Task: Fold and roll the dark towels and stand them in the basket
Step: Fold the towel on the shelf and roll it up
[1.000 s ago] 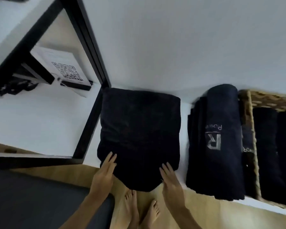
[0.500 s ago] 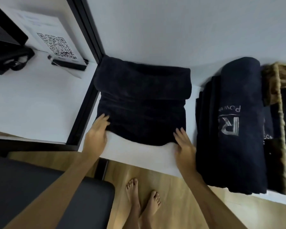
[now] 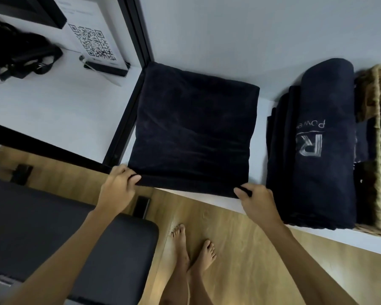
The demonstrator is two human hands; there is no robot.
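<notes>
Now your left hand (image 3: 117, 188) and right hand (image 3: 256, 202) have shifted from pressing flat to pinching the near corners of the folded dark square towel (image 3: 194, 128) on the white surface (image 3: 262, 111); rolling can likely start; the woven basket (image 3: 377, 102) waits right.

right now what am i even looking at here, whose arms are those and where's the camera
There is no machine here. A camera worn on a person's head looks forward and down, so you see their own two arms and bare feet on the wood floor. On the white shelf lies a folded dark towel. The left hand and the right hand each pinch a near corner of it. To the right lies a rolled towel with a printed logo, on a pile of other dark towels beside a woven basket that holds more dark cloth. At the far left stand a QR-code sign and a black bag.
</notes>
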